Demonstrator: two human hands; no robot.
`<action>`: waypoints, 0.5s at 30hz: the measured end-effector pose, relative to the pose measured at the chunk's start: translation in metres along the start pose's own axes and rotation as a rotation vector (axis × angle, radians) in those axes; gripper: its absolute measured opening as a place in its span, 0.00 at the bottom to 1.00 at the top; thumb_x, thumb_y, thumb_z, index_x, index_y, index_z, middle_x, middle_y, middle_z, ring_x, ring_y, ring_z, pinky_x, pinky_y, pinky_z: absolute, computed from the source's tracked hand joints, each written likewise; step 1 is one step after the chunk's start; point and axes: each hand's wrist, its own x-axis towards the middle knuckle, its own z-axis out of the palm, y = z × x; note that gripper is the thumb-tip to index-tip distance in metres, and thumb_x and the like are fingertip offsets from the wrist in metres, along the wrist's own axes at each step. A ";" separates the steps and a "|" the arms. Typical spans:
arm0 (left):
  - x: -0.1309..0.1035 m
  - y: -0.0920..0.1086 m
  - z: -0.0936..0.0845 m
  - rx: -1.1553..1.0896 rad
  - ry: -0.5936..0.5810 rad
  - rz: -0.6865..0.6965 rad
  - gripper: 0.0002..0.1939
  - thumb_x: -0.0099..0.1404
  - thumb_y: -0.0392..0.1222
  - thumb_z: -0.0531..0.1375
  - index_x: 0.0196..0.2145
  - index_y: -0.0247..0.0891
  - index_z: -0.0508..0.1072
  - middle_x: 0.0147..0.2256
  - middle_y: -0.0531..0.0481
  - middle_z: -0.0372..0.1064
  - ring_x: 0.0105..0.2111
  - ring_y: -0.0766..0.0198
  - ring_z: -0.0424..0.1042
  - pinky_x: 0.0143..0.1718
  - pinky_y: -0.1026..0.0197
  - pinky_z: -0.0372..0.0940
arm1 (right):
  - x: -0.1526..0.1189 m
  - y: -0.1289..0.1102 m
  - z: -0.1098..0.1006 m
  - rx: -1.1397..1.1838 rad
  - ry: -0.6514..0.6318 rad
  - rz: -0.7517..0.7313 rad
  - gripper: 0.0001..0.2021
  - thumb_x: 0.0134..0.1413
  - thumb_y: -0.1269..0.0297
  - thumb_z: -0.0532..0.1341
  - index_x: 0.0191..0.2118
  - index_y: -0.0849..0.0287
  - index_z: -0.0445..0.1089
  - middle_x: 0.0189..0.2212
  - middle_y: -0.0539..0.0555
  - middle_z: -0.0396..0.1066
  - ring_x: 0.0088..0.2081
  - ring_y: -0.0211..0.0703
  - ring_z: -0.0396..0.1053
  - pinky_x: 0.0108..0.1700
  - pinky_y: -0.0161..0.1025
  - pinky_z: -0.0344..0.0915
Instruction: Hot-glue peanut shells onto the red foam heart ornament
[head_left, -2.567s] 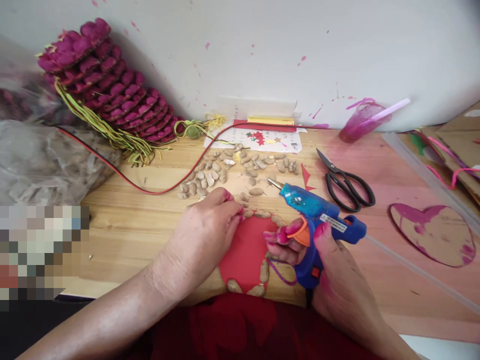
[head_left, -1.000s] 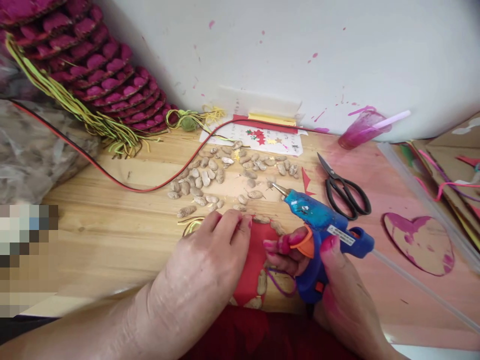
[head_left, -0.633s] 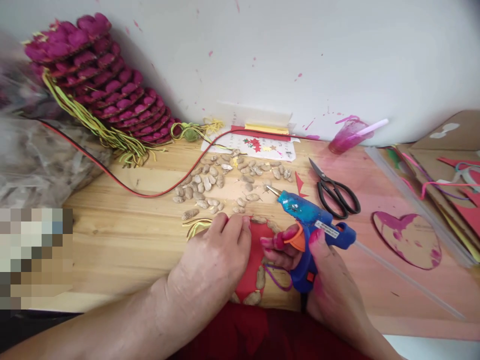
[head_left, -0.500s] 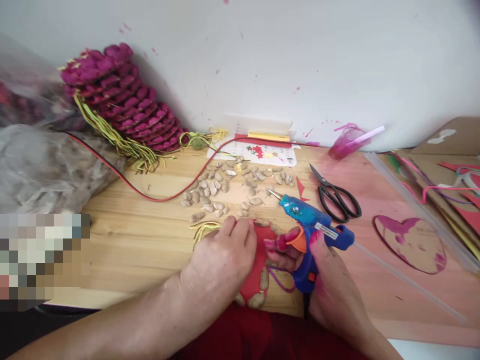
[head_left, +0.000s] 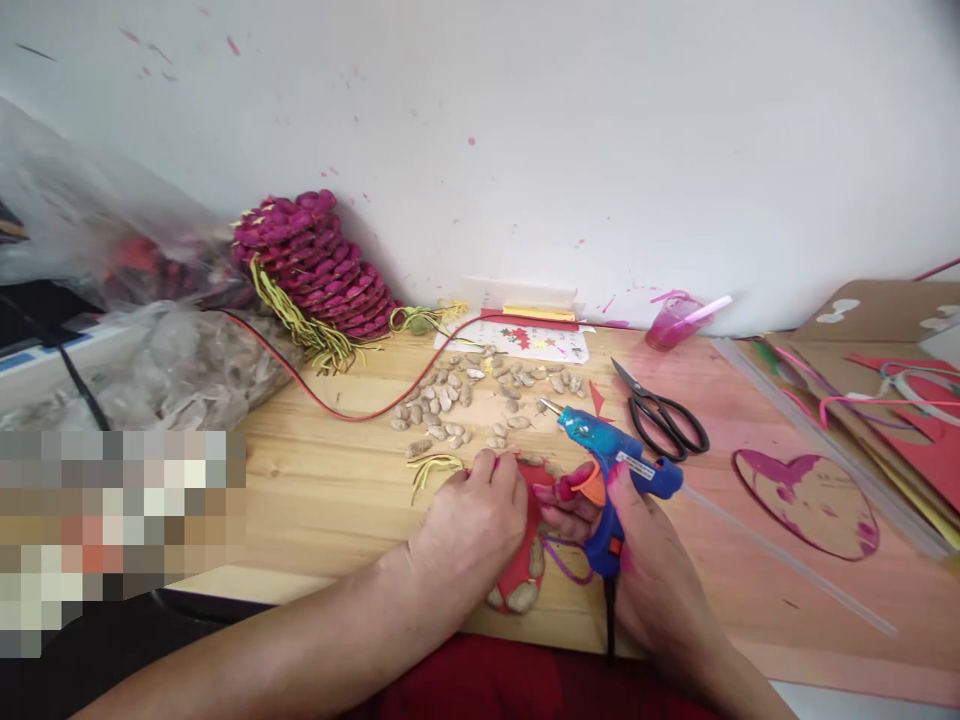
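Observation:
A red piece (head_left: pixel 517 570) edged with peanuts lies near the table's front edge. My left hand (head_left: pixel 480 515) rests over its left side, fingers bent and pressed down; whatever they pinch is hidden beneath them. A blue glue gun (head_left: pixel 611 445) with an orange trigger is gripped in my right hand (head_left: pixel 637 530), its metal tip pointing up and left. Two fingers of that hand curl by the trigger, close to the red piece. Loose peanuts (head_left: pixel 442 395) are scattered behind my hands. Yellow-green strings (head_left: pixel 435 468) stick out beside my left hand.
Black scissors (head_left: pixel 667 422) and a purple-stained cardboard heart (head_left: pixel 810 500) lie on the right. A pink cup (head_left: pixel 675 320) stands by the wall. Purple stacked peanut pieces (head_left: pixel 319 265) lean at the back left, near plastic bags (head_left: pixel 172 370). A red-black cord (head_left: pixel 352 415) crosses the table.
The view has shifted, so the table's things sit lower and more of the left side shows. Both hands keep nearly the same pose, the glue gun still held.

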 end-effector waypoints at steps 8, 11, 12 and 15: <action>-0.001 0.002 0.004 -0.011 0.024 -0.009 0.07 0.67 0.33 0.58 0.40 0.30 0.75 0.37 0.42 0.70 0.38 0.54 0.72 0.28 0.58 0.72 | 0.001 0.002 0.000 0.011 -0.017 -0.021 0.24 0.39 0.47 0.76 0.40 0.58 0.76 0.31 0.55 0.82 0.38 0.53 0.81 0.37 0.41 0.80; 0.000 0.002 0.004 -0.024 0.026 -0.016 0.06 0.67 0.33 0.58 0.39 0.30 0.74 0.36 0.42 0.69 0.38 0.54 0.72 0.30 0.58 0.72 | 0.002 0.001 0.001 -0.001 -0.013 -0.039 0.25 0.37 0.46 0.76 0.39 0.58 0.77 0.31 0.55 0.82 0.37 0.54 0.81 0.37 0.42 0.80; 0.000 0.002 0.004 -0.024 0.026 -0.016 0.06 0.68 0.33 0.58 0.39 0.30 0.74 0.36 0.42 0.69 0.38 0.53 0.72 0.30 0.57 0.72 | 0.001 0.001 0.001 -0.002 -0.015 -0.045 0.25 0.36 0.46 0.76 0.38 0.58 0.77 0.30 0.55 0.82 0.37 0.54 0.82 0.37 0.42 0.80; 0.000 0.002 0.002 -0.028 0.019 -0.010 0.05 0.68 0.33 0.58 0.38 0.30 0.74 0.36 0.42 0.70 0.38 0.53 0.72 0.30 0.57 0.71 | 0.000 0.000 0.001 0.005 -0.030 -0.050 0.24 0.37 0.47 0.76 0.38 0.58 0.76 0.30 0.55 0.82 0.37 0.54 0.82 0.37 0.43 0.80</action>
